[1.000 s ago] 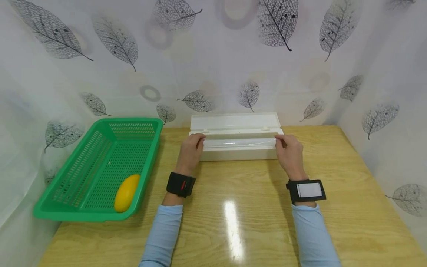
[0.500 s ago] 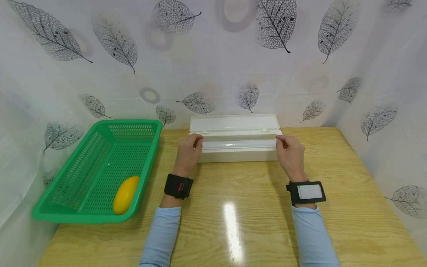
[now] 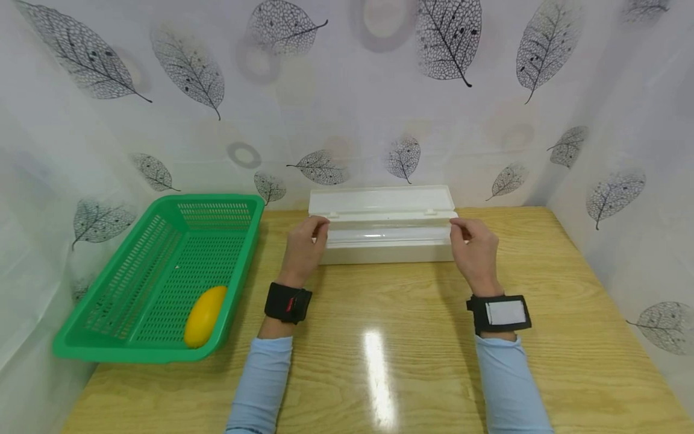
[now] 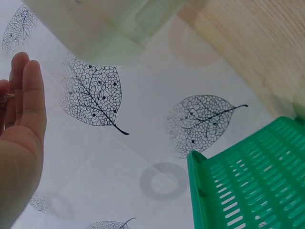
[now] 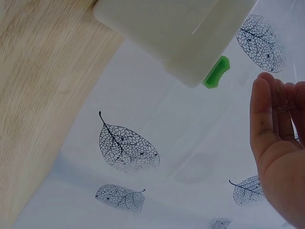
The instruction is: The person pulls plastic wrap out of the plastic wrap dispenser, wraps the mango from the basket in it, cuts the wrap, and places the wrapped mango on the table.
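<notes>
A long white cling film dispenser (image 3: 387, 254) stands at the back of the table with its lid (image 3: 379, 198) raised. Inside lies a shiny roll of cling film (image 3: 374, 234). My left hand (image 3: 303, 252) is at the dispenser's left end, thumb and fingertips pinching the clear film's edge. At the right end my right hand (image 3: 477, 256) pinches the film's other corner. A crumpled bit of clear film (image 4: 8, 97) shows at the left fingers in the left wrist view. The sheet between the hands is transparent and hard to make out.
A green plastic basket (image 3: 162, 355) stands on the left of the wooden table (image 3: 423, 343), with a yellow oval fruit (image 3: 205, 317) in it. A leaf-patterned curtain (image 3: 347, 108) hangs behind. A green end piece (image 5: 217, 72) sticks out of the dispenser.
Both hands have drifted slightly outward, the left one to the left and the right one to the right, keeping their pinch. The dispenser and basket stay in place.
</notes>
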### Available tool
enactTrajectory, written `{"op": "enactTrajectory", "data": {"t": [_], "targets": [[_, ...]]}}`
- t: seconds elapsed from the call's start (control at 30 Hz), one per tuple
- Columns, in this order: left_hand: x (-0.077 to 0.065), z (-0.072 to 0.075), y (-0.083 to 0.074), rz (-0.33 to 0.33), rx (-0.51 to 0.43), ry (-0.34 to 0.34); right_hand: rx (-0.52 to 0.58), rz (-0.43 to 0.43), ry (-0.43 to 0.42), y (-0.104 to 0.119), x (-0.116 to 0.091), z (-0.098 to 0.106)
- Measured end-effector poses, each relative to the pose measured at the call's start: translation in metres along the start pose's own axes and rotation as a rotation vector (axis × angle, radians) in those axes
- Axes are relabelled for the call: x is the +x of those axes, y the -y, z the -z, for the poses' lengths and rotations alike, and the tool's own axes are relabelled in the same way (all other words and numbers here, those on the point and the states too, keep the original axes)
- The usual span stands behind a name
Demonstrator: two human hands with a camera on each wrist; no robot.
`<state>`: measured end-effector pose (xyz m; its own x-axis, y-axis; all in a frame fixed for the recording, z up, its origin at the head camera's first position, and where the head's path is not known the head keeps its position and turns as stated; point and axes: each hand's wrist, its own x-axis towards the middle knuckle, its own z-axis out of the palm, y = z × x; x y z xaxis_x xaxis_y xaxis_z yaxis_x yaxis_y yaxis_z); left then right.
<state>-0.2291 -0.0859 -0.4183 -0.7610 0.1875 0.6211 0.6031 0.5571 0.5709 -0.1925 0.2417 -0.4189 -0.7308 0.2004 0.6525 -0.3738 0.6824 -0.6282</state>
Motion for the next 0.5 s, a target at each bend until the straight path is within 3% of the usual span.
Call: {"op": "enactTrajectory", "data": {"t": [0.5], "targets": [[0.0028, 0.0070, -0.0066, -0.017, 0.007, -0.021, 0.028, 0.052, -0.037, 0.0053, 0.0012, 0.0039]]}}
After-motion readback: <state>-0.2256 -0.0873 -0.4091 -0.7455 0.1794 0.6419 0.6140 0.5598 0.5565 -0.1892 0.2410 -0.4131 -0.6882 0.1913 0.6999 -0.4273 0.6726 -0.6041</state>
